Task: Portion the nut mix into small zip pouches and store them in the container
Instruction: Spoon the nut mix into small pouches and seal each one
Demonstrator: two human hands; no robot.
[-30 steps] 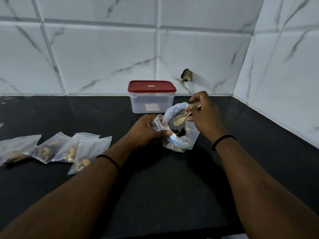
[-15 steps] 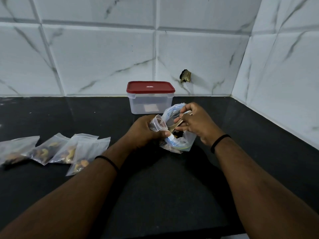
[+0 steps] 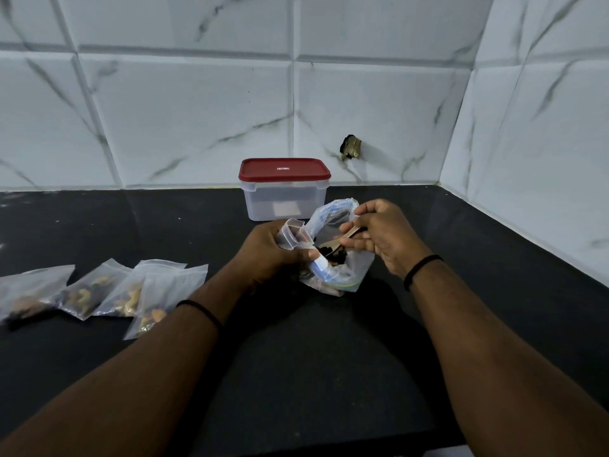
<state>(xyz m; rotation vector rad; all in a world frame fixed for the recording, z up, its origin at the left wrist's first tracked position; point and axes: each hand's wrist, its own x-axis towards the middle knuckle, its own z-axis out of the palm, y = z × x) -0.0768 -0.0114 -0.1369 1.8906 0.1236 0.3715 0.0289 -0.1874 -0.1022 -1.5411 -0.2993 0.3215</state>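
My left hand (image 3: 270,250) grips a small clear zip pouch (image 3: 291,235) and the rim of the big plastic bag of nut mix (image 3: 342,275), which stands open on the black counter. My right hand (image 3: 384,237) pinches a wooden spoon (image 3: 342,242) whose bowl dips into the dark nuts inside the bag. Several filled zip pouches (image 3: 108,293) lie in a row on the counter to the left. The clear container with a red lid (image 3: 284,189) stands closed behind the bag, near the wall.
The black counter (image 3: 313,357) ends at marble-look tiled walls behind and on the right. A small dark fixture (image 3: 351,151) sticks out of the back wall above the container.
My right hand has lowered the spoon from above the bag's mouth down into the nuts. The left hand keeps the same hold.
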